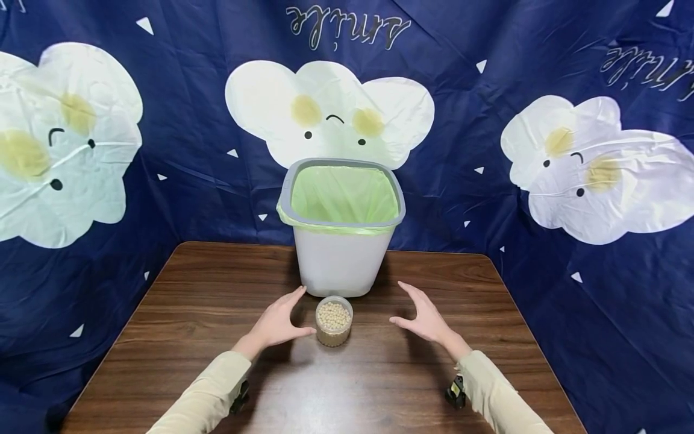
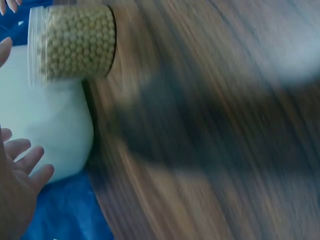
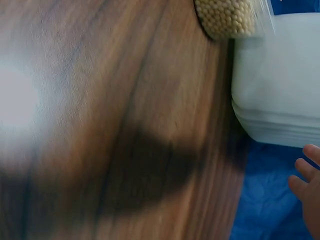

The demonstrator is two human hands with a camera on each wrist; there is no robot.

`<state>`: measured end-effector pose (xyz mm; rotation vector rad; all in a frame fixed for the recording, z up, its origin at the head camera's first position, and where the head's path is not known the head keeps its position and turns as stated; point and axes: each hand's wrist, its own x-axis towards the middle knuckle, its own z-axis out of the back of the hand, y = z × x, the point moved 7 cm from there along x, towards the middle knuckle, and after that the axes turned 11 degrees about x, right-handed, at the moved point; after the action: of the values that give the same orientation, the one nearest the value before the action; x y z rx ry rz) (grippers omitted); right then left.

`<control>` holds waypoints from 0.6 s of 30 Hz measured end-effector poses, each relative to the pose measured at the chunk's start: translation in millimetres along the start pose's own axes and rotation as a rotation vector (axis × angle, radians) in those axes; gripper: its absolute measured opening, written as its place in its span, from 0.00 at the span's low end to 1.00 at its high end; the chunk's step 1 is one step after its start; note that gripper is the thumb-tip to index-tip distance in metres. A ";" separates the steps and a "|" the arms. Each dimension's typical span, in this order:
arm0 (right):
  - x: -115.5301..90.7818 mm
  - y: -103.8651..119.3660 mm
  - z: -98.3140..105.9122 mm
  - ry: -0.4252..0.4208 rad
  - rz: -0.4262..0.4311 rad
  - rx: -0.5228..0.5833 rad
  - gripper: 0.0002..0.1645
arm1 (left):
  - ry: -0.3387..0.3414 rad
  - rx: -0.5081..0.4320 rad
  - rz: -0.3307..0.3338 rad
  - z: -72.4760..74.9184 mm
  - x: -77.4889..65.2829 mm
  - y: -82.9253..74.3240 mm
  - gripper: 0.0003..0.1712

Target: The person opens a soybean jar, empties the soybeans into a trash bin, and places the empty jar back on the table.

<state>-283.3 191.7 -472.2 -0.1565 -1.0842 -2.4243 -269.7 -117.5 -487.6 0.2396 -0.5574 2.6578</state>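
A clear jar (image 1: 333,325) filled with pale round beans stands upright on the wooden table, just in front of a trash bin. Left of the jar, my left hand (image 1: 279,320) is held with thumb and fingers spread apart, the thumb tip right by the jar's side in the head view. My right hand (image 1: 426,316) hovers farther off to the jar's right, thumb and fingers also parted, holding nothing. In the left wrist view the bean jar (image 2: 80,42) shows at the top left, beyond the left hand's fingers (image 2: 31,160). The right wrist view shows part of the jar (image 3: 227,17).
The pale trash bin (image 1: 341,259), with a grey rim and a light green liner (image 1: 344,196), stands at the table's back edge. A dark blue cloth (image 1: 466,150) with white clouds hangs behind and at both sides of the wooden table (image 1: 347,398).
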 end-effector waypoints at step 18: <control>-0.6 2.4 -60.6 0.009 -0.049 0.272 0.53 | 0.017 -0.188 0.100 -32.7 11.1 -14.5 0.54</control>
<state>-276.4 146.4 -512.0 -0.0296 -1.4138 -2.2878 -276.2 -87.8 -509.4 0.1368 -0.8279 2.6773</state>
